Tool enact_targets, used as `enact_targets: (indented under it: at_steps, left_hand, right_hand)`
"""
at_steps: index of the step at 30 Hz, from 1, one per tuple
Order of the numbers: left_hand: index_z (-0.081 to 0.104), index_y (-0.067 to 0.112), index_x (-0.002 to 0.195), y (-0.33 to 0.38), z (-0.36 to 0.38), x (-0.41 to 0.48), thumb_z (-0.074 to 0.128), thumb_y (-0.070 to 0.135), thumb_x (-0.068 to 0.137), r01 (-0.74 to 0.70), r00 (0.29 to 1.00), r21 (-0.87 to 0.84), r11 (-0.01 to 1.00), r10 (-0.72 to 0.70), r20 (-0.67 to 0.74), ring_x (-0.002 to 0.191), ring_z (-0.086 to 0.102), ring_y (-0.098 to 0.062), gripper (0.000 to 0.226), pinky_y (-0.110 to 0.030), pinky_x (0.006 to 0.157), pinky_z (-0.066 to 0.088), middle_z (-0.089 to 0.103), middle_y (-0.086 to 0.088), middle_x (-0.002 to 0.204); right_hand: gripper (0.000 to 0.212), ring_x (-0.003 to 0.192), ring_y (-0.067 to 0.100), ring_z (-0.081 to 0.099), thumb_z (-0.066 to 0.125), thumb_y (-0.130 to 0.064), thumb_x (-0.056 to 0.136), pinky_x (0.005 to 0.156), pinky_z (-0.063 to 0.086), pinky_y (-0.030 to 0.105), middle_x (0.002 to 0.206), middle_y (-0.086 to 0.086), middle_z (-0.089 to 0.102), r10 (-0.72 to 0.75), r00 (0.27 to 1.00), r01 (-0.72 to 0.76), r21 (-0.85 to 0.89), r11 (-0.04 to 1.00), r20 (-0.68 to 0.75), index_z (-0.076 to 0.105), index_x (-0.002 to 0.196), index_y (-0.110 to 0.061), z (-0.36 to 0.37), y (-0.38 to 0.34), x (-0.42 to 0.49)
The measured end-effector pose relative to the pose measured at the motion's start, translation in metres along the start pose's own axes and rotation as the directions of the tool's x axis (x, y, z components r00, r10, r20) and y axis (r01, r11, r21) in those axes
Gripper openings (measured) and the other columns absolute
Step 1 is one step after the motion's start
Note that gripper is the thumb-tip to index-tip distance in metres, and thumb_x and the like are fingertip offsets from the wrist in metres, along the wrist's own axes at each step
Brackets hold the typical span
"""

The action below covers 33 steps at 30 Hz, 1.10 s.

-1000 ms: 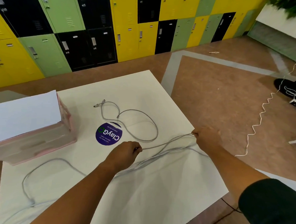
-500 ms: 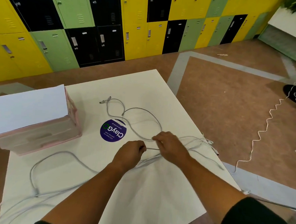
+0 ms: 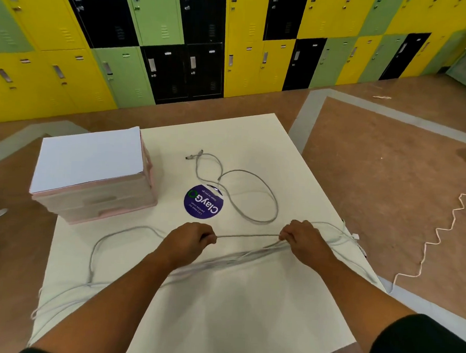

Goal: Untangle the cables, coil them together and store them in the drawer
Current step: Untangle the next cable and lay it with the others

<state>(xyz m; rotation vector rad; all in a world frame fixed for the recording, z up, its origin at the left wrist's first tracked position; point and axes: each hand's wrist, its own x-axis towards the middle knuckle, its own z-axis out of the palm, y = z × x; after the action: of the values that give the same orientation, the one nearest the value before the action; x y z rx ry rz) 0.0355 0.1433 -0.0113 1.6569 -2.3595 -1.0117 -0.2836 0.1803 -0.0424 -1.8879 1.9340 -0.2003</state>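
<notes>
Grey cables [image 3: 248, 189] lie in loose loops across the white table [image 3: 246, 312], with two plug ends at the far middle. A straight stretch of cable [image 3: 247, 236] runs taut between my hands. My left hand [image 3: 189, 239] grips its left end, and my right hand [image 3: 303, 238] grips its right end together with a bundle of strands that trails under both arms. Other strands hang over the table's right and left edges. The pink drawer unit [image 3: 96, 196] stands at the table's far left with its drawers closed.
A round purple sticker [image 3: 203, 201] is stuck on the table beyond my hands. A white sheet [image 3: 89, 160] covers the drawer unit's top. A white kinked cord [image 3: 439, 235] lies on the brown floor to the right. Coloured lockers [image 3: 179, 52] line the far wall.
My right hand came in from the table's right edge to the left hand, then slid right again, drawing a length of cable taut between the hands. The left hand stayed nearly still.
</notes>
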Motion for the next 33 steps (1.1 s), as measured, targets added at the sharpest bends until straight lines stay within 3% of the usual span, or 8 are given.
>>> enact_targets:
  at_steps: [4,8,12,17,22,27,30,33]
  left_hand:
    - [0.071,0.024,0.096,0.004,-0.004,-0.007,0.052,0.031,0.1,-0.005,0.992,0.008,1.0,0.006,-0.126,0.079,0.061,-0.01,0.021,-0.024,0.068,0.045,0.071,0.01,0.089]
    - [0.071,0.024,0.096,0.01,-0.003,-0.011,0.052,0.035,0.1,-0.003,0.987,0.018,1.0,0.006,-0.159,0.077,0.06,-0.013,0.022,-0.03,0.069,0.048,0.07,0.007,0.085]
    - [0.069,0.019,0.093,0.007,-0.003,-0.018,0.052,0.039,0.1,0.004,0.98,-0.003,1.0,-0.005,-0.199,0.071,0.057,-0.012,0.027,-0.028,0.064,0.044,0.069,0.005,0.083]
    - [0.07,0.02,0.096,-0.017,-0.006,-0.031,0.051,0.039,0.099,0.053,0.987,-0.012,0.999,-0.055,-0.152,0.079,0.061,-0.017,0.027,-0.031,0.07,0.047,0.071,0.004,0.09]
    - [0.07,0.027,0.1,-0.049,-0.016,-0.051,0.053,0.037,0.098,0.095,0.98,0.038,0.995,-0.087,-0.179,0.089,0.063,-0.014,0.021,-0.028,0.074,0.045,0.072,0.01,0.099]
    - [0.069,0.026,0.094,-0.054,-0.021,-0.059,0.056,0.032,0.096,0.098,0.966,0.044,0.994,-0.084,-0.246,0.078,0.057,-0.011,0.015,-0.025,0.069,0.04,0.071,0.01,0.09]
    - [0.069,0.026,0.092,-0.052,-0.019,-0.059,0.056,0.032,0.095,0.107,0.959,0.051,0.993,-0.089,-0.267,0.081,0.061,-0.013,0.014,-0.026,0.069,0.039,0.071,0.009,0.088]
    - [0.069,0.026,0.093,-0.052,-0.018,-0.059,0.056,0.033,0.095,0.101,0.955,0.055,0.993,-0.081,-0.285,0.081,0.062,-0.015,0.015,-0.026,0.067,0.039,0.072,0.008,0.088]
  right_hand:
    - [0.025,0.107,0.019,0.053,0.051,-0.018,0.099,0.09,0.043,0.039,0.109,-0.009,0.063,-0.039,0.999,0.039,-0.013,0.999,0.019,0.07,0.11,-0.029,0.004,-0.033,0.009]
    - [0.028,0.105,0.013,0.058,0.049,-0.028,0.102,0.093,0.045,0.033,0.115,-0.008,0.064,-0.217,0.973,0.197,0.203,0.959,0.081,0.065,0.124,-0.024,0.013,-0.098,0.017]
    - [0.025,0.086,0.012,0.059,0.048,-0.034,0.102,0.08,0.049,0.033,0.094,-0.006,0.064,-0.31,0.934,0.272,0.208,0.94,0.18,0.069,0.107,-0.02,0.022,-0.14,0.02]
    - [0.015,0.077,0.011,0.057,0.062,-0.026,0.095,0.074,0.046,0.031,0.079,-0.007,0.059,-0.266,0.947,0.227,0.211,0.951,0.178,0.075,0.093,-0.018,0.026,-0.135,0.025]
    - [0.009,0.084,0.013,0.062,0.07,-0.021,0.09,0.079,0.048,0.029,0.085,-0.003,0.067,-0.178,0.964,0.136,0.212,0.968,0.198,0.076,0.089,-0.015,0.023,-0.12,0.026]
    - [0.007,0.085,0.013,0.062,0.066,-0.02,0.091,0.075,0.048,0.025,0.09,-0.005,0.065,-0.142,0.956,0.119,0.105,0.987,0.256,0.07,0.085,-0.021,0.033,-0.133,0.028]
    - [0.018,0.095,0.008,0.061,0.062,-0.021,0.09,0.086,0.05,0.026,0.101,-0.017,0.063,-0.178,0.939,0.153,0.105,0.983,0.294,0.064,0.099,-0.036,0.041,-0.145,0.027]
    - [0.024,0.097,0.004,0.06,0.06,-0.027,0.093,0.089,0.049,0.026,0.106,-0.02,0.064,-0.289,0.909,0.234,0.206,0.95,0.301,0.065,0.115,-0.033,0.048,-0.173,0.026]
